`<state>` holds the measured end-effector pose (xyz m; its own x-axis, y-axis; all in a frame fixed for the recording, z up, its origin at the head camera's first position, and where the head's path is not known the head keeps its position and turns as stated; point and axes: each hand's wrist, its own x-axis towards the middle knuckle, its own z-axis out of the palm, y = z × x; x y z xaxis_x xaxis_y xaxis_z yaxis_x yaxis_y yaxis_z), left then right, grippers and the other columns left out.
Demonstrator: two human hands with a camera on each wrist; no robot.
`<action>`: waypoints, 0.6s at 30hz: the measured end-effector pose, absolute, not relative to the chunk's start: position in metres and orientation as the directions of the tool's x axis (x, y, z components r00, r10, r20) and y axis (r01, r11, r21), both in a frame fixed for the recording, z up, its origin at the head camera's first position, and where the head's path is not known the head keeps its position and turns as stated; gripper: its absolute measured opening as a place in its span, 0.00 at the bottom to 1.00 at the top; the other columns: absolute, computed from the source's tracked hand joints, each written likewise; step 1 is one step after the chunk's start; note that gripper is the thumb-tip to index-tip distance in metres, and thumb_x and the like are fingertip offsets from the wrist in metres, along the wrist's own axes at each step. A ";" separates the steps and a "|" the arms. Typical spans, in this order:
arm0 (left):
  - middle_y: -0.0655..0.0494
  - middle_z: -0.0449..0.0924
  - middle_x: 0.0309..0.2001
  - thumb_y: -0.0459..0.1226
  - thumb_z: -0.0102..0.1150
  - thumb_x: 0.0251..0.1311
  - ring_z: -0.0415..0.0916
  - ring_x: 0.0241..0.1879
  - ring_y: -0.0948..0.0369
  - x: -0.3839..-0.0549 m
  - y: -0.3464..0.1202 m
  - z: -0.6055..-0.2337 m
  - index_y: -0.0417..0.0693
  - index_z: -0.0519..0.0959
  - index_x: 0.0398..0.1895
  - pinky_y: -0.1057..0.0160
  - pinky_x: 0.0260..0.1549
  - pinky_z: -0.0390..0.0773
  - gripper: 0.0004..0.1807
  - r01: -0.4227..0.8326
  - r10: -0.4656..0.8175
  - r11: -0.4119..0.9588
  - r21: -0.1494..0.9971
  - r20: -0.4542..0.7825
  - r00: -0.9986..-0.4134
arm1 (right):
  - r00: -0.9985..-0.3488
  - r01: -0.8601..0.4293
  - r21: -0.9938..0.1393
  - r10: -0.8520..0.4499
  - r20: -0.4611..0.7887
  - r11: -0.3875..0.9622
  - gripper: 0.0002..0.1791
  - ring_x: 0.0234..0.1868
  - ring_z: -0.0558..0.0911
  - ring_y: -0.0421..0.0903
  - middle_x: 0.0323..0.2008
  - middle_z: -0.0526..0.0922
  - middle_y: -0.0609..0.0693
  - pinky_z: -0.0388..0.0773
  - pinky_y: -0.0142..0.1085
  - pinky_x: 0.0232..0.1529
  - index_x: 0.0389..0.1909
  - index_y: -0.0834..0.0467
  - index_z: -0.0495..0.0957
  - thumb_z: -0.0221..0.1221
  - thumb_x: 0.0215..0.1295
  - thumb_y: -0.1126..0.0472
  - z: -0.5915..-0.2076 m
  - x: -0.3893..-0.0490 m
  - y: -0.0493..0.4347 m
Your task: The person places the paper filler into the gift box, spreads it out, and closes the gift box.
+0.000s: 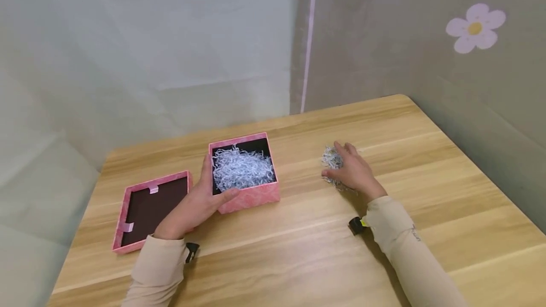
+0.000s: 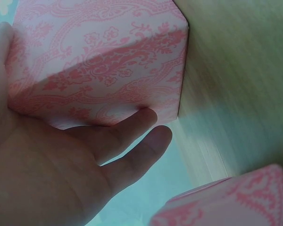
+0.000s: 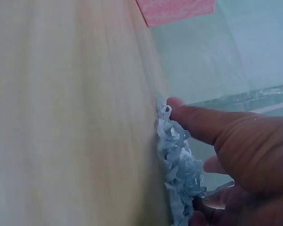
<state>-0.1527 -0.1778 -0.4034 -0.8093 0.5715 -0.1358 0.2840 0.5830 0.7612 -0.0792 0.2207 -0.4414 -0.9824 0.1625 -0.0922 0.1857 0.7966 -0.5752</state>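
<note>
A pink patterned box (image 1: 249, 196) stands on the table with its top uncovered. Pale shredded paper (image 1: 243, 167) fills much of its dark inside. My left hand (image 1: 200, 205) rests against the box's near left corner, thumb along the front and fingers on the left side. In the left wrist view those fingers (image 2: 132, 134) lie fairly straight against the patterned wall. To the right of the box, a small clump of shredded paper (image 3: 179, 165) lies on the table. My right hand (image 1: 354, 172) is over that clump, thumb and fingers spread on either side of it, touching strands.
The pink box lid (image 1: 158, 207) lies inside up, left of the box, with two light ribbon tabs. It sits close to my left forearm. The wooden table (image 1: 298, 250) meets pale curtains (image 1: 192, 51) behind its far edge.
</note>
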 end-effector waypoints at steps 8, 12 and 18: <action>0.52 0.21 0.80 0.62 0.60 0.64 0.39 0.77 0.41 -0.151 -0.178 -0.404 0.64 0.14 0.76 0.36 0.69 0.48 0.65 0.282 0.567 0.583 0.762 -0.134 -0.813 | -0.992 0.126 -0.541 0.117 -0.051 0.831 0.28 0.55 0.74 0.63 0.60 0.68 0.64 0.71 0.57 0.55 0.64 0.65 0.75 0.66 0.68 0.57 -0.438 -0.085 0.219; 0.52 0.21 0.80 0.62 0.61 0.64 0.38 0.77 0.42 -0.149 -0.180 -0.405 0.62 0.15 0.77 0.37 0.70 0.48 0.65 0.277 0.560 0.585 0.762 -0.133 -0.817 | -0.995 0.087 -0.556 0.102 -0.004 0.826 0.15 0.50 0.77 0.62 0.49 0.76 0.64 0.73 0.57 0.53 0.50 0.70 0.81 0.65 0.67 0.66 -0.440 -0.087 0.219; 0.54 0.20 0.80 0.64 0.60 0.62 0.39 0.77 0.43 -0.149 -0.178 -0.405 0.62 0.16 0.77 0.39 0.70 0.49 0.66 0.278 0.560 0.581 0.765 -0.128 -0.819 | -0.995 0.077 -0.586 0.101 0.007 0.807 0.04 0.43 0.80 0.60 0.41 0.82 0.63 0.77 0.54 0.46 0.38 0.69 0.83 0.62 0.65 0.72 -0.441 -0.087 0.228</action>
<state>-0.1488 -0.1782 -0.4054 -0.8187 0.5597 -0.1284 0.2775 0.5814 0.7648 -0.0874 0.2276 -0.4414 -0.9949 0.1007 0.0074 0.0773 0.8068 -0.5857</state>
